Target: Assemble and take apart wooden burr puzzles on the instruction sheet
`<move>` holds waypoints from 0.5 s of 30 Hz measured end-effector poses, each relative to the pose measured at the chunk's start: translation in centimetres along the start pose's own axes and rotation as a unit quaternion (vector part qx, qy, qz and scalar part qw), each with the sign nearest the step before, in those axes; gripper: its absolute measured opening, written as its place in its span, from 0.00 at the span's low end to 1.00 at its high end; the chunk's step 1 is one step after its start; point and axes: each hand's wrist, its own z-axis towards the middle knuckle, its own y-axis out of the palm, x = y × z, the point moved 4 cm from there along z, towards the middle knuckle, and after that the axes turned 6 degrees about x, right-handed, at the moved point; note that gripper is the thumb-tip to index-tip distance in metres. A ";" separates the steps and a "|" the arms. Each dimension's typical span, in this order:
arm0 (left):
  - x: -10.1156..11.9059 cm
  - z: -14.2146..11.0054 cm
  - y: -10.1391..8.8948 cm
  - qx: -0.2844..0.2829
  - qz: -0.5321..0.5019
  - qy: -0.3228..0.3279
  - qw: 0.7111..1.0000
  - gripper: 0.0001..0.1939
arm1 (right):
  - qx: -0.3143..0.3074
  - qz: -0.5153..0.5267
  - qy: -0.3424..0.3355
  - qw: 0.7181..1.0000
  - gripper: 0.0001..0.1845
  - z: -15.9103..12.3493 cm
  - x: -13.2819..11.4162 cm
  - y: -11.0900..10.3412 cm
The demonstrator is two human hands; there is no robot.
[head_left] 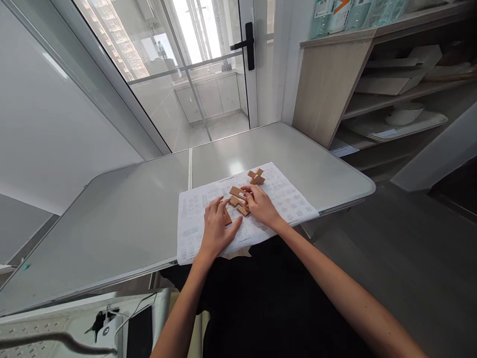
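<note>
My right hand [261,206] pinches the right end of a flat wooden puzzle piece [235,191] with a slot in it. Just below lies a notched wooden piece [234,202], and a further piece with a dark mark [243,211] is close to my right fingers. My left hand [216,226] has its thumb and fingers apart over another flat wooden piece [227,217], partly hidden by the fingers. Beyond my right hand, crossed wooden pieces [256,176] stand joined on the printed sheet [294,199].
The sheet lies across the near edge of a grey folding table [149,209]. Behind it is a glass door [208,99] with a black handle [249,45]. A shelf unit [331,84] with bottles and trays stands right. A white plastic surface with keys [100,323] is lower left.
</note>
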 end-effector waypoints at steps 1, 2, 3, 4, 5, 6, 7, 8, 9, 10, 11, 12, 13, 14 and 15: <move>0.1 0.0 0.2 -0.012 0.010 0.009 1.000 0.28 | 0.001 -0.002 -0.001 1.000 0.14 0.0 0.0 0.0; 0.2 0.0 0.3 -0.025 0.018 0.017 0.999 0.27 | 0.003 -0.004 -0.001 1.000 0.14 0.0 0.0 0.0; 0.2 -0.1 0.5 -0.038 0.024 0.022 0.999 0.26 | 0.005 -0.003 0.001 1.000 0.13 0.0 0.0 0.0; 0.2 -0.1 0.6 -0.049 0.027 0.026 0.998 0.26 | 0.005 0.000 0.004 1.000 0.13 0.0 0.1 0.0; 0.2 -0.1 0.7 -0.057 0.029 0.029 0.998 0.25 | 0.004 0.004 0.007 1.000 0.13 0.0 0.1 0.0; 0.3 -0.1 0.8 -0.061 0.030 0.032 0.997 0.24 | 0.002 0.009 0.010 1.000 0.13 0.0 0.2 0.0; 0.3 -0.1 0.8 -0.062 0.031 0.034 0.997 0.23 | 0.002 0.013 0.012 1.000 0.13 0.0 0.2 0.0; 0.4 -0.1 0.8 -0.063 0.031 0.036 0.997 0.22 | 0.003 0.016 0.013 1.000 0.12 0.0 0.2 0.0; 0.4 -0.1 0.7 -0.063 0.033 0.036 0.997 0.22 | 0.003 0.018 0.013 1.000 0.12 0.0 0.2 -0.1; 0.5 -0.1 0.7 -0.063 0.035 0.035 0.997 0.22 | 0.003 0.021 0.013 1.000 0.12 0.0 0.1 -0.1; 0.5 0.0 0.6 -0.064 0.038 0.033 0.997 0.22 | 0.000 0.023 0.014 1.000 0.12 0.0 0.1 -0.1; 0.6 0.0 0.6 -0.064 0.040 0.031 0.997 0.21 | -0.003 0.025 0.017 1.000 0.12 0.0 0.0 -0.1; 0.6 0.0 0.6 -0.063 0.042 0.027 0.997 0.21 | -0.005 0.024 0.020 1.000 0.12 -0.1 0.0 -0.1; 0.6 0.0 0.6 -0.061 0.042 0.023 0.997 0.21 | -0.006 0.021 0.022 1.000 0.12 -0.1 -0.1 -0.1; 0.5 0.1 0.6 -0.059 0.041 0.017 0.997 0.21 | -0.004 0.018 0.023 1.000 0.12 -0.1 -0.2 -0.1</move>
